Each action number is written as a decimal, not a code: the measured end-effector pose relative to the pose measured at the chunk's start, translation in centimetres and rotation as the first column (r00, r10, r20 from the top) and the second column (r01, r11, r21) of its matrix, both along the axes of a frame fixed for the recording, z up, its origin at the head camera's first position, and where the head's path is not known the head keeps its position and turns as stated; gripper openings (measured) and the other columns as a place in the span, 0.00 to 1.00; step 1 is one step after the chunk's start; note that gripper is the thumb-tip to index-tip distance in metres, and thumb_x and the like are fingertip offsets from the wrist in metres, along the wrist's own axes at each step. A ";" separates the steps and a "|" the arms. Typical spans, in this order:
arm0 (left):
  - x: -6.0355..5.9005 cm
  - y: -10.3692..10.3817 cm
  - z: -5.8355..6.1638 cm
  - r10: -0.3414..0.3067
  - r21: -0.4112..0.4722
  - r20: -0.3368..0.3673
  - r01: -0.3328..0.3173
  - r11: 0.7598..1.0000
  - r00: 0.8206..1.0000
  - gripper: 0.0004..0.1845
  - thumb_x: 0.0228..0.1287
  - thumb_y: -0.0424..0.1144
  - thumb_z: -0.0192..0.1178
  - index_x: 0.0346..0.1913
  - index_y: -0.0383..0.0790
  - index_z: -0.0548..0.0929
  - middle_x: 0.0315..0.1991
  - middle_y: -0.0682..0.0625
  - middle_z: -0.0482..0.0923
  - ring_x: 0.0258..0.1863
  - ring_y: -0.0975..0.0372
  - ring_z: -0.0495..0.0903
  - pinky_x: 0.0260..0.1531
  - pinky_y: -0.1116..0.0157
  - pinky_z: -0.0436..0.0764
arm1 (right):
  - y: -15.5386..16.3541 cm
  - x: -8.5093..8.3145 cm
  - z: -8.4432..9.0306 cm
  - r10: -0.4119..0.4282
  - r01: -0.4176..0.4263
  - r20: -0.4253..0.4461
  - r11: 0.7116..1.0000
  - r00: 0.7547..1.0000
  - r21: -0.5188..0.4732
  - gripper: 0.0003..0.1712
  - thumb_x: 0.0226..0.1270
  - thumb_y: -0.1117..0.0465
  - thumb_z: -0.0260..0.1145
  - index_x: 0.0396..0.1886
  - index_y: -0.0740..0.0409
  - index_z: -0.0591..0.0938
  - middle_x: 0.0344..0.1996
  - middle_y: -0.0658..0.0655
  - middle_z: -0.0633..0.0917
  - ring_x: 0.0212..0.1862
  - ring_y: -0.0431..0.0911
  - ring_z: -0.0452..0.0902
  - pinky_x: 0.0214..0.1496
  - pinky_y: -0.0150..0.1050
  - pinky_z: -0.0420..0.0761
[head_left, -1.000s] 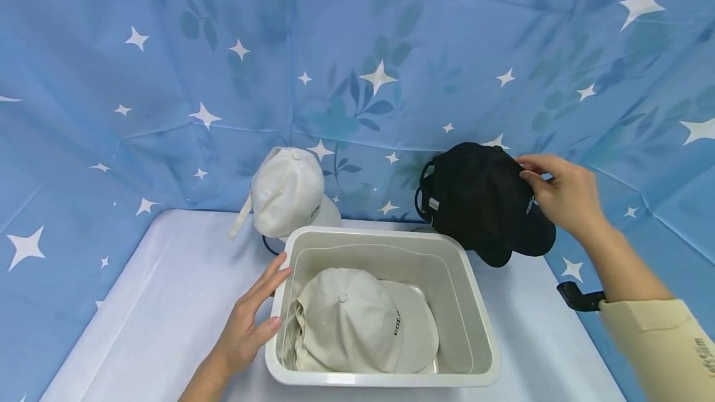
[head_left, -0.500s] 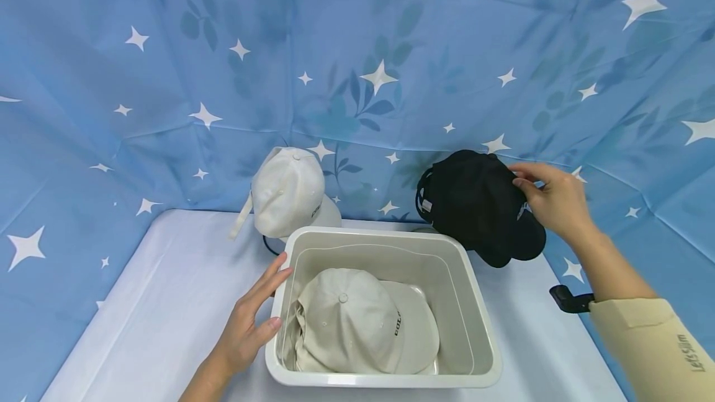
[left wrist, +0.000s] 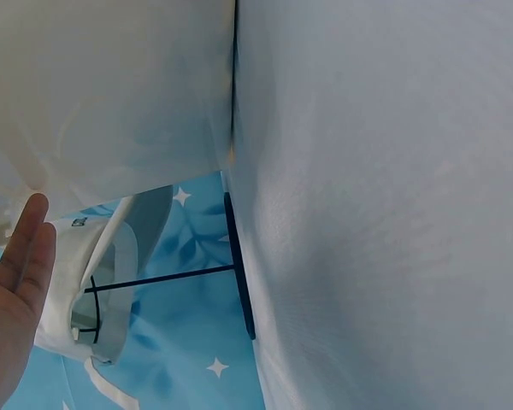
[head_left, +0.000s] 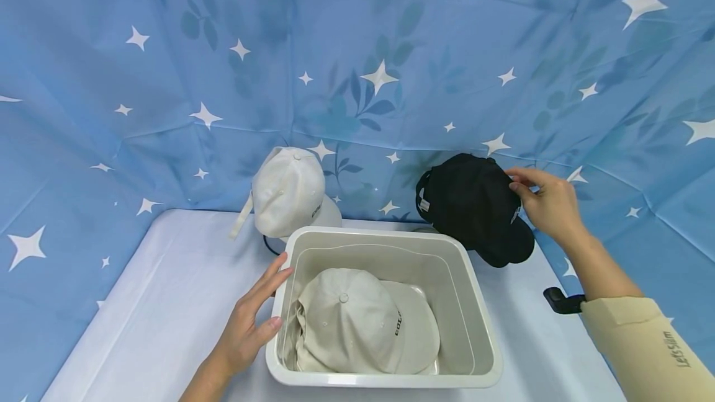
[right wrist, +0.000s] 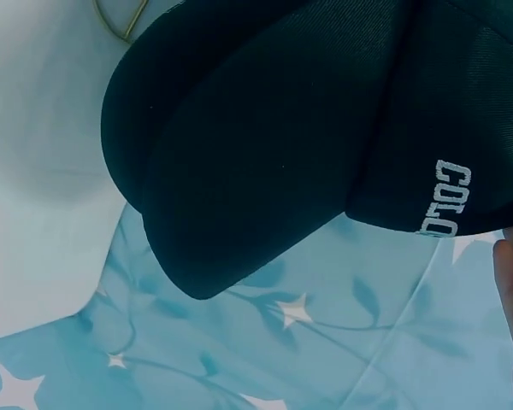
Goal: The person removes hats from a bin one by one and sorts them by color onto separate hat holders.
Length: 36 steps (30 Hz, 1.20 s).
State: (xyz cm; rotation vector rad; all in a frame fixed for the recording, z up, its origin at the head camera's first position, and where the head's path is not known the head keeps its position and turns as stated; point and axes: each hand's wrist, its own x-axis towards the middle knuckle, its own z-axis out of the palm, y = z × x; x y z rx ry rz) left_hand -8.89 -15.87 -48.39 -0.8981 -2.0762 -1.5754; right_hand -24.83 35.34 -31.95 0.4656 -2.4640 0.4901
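The bin (head_left: 480, 340) sat at the centre of the counter (head_left: 156, 315) with one cap (head_left: 363, 321) inside it. Behind it, a second cap (head_left: 287, 194) stood to the left and a third cap (head_left: 475, 206) to the right.

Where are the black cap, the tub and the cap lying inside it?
black cap (head_left: 469, 200), head view, on its crown
tub (head_left: 385, 379), head view, on its near rim
beige cap (head_left: 346, 327), head view, on its crown, inside the tub
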 end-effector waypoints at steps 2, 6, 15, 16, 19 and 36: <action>0.0 0.0 0.0 0.001 -0.002 -0.001 -0.001 1.000 1.000 0.35 0.63 0.31 0.53 0.75 0.29 0.69 0.81 0.34 0.57 0.81 0.50 0.58 0.70 0.69 0.64 | 0.0 0.0 -0.1 -0.014 0.014 0.017 1.000 1.000 -0.004 0.14 0.72 0.73 0.67 0.54 0.64 0.87 0.40 0.69 0.88 0.30 0.56 0.78 0.27 0.24 0.64; 0.0 0.0 0.0 0.008 -0.009 -0.003 -0.008 1.000 1.000 0.35 0.63 0.32 0.52 0.75 0.29 0.69 0.81 0.34 0.57 0.81 0.51 0.58 0.70 0.69 0.65 | 0.0 0.0 -0.3 -0.022 0.023 0.030 1.000 0.999 -0.011 0.14 0.72 0.73 0.67 0.54 0.65 0.87 0.40 0.70 0.88 0.31 0.58 0.80 0.25 0.26 0.65; 0.1 0.0 0.0 0.005 -0.004 -0.003 -0.005 1.000 1.000 0.35 0.63 0.31 0.52 0.75 0.29 0.69 0.81 0.34 0.57 0.81 0.50 0.58 0.70 0.69 0.64 | 0.3 0.0 -1.0 -0.042 0.043 0.045 0.999 0.998 -0.031 0.14 0.71 0.73 0.68 0.54 0.65 0.87 0.39 0.71 0.88 0.34 0.65 0.84 0.27 0.23 0.65; 0.0 0.0 0.0 0.002 -0.002 -0.002 -0.002 1.000 1.000 0.35 0.62 0.31 0.52 0.75 0.29 0.69 0.81 0.34 0.57 0.81 0.50 0.58 0.70 0.69 0.64 | 0.4 0.0 -1.1 -0.045 0.047 0.050 0.998 0.998 -0.034 0.14 0.71 0.73 0.67 0.54 0.66 0.87 0.40 0.71 0.88 0.36 0.66 0.85 0.27 0.23 0.65; 0.1 0.0 0.0 0.000 -0.001 0.002 0.000 1.000 1.000 0.35 0.62 0.31 0.52 0.76 0.29 0.69 0.81 0.34 0.57 0.81 0.50 0.58 0.70 0.70 0.64 | 0.5 0.0 -1.3 -0.056 0.058 0.061 0.998 0.997 -0.040 0.14 0.71 0.73 0.67 0.55 0.66 0.87 0.40 0.72 0.88 0.40 0.69 0.85 0.28 0.23 0.65; 0.1 0.0 0.0 0.005 -0.005 -0.003 -0.005 1.000 1.000 0.35 0.62 0.31 0.52 0.76 0.30 0.69 0.80 0.34 0.57 0.81 0.51 0.58 0.70 0.70 0.65 | 1.1 -0.2 -2.4 -0.076 0.092 0.125 0.987 0.989 -0.132 0.16 0.72 0.72 0.67 0.58 0.67 0.86 0.42 0.72 0.88 0.44 0.66 0.84 0.30 0.22 0.63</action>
